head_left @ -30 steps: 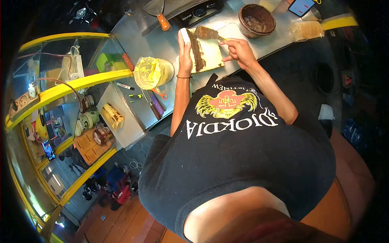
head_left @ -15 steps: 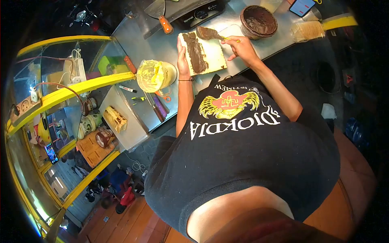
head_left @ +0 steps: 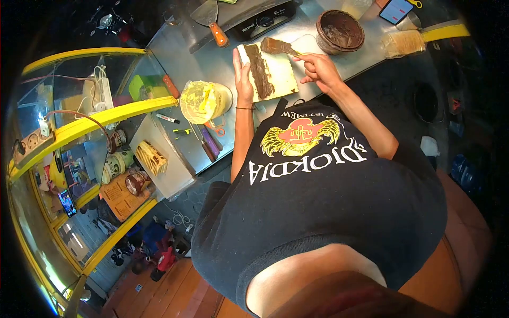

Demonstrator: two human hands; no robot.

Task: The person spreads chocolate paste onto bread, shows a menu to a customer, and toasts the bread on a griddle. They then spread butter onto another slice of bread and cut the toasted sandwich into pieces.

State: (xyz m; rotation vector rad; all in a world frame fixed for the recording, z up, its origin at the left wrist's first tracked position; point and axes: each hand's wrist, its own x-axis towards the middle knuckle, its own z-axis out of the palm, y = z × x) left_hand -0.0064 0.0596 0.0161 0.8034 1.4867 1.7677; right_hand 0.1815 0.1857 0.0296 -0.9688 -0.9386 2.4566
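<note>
A pale slab of bread (head_left: 278,74) lies on the steel counter (head_left: 196,58), with a brown stripe of chocolate spread (head_left: 259,70) along its left side. My left hand (head_left: 243,74) presses flat against the slab's left edge. My right hand (head_left: 319,68) grips a spatula (head_left: 275,46) whose blade, loaded with chocolate, hovers over the slab's far end. A round tub of chocolate spread (head_left: 340,31) stands just right of the slab.
A yellow tub covered in plastic (head_left: 204,100) sits left of my left arm. A scraper with an orange handle (head_left: 212,24), a stove (head_left: 260,18), a phone (head_left: 395,9), a bag of bread (head_left: 402,42) and knives (head_left: 204,140) lie around.
The chocolate stripe on the slab was spread wider half a second ago and now looks narrower. My right hand and the spatula have shifted slightly over the slab's far end.
</note>
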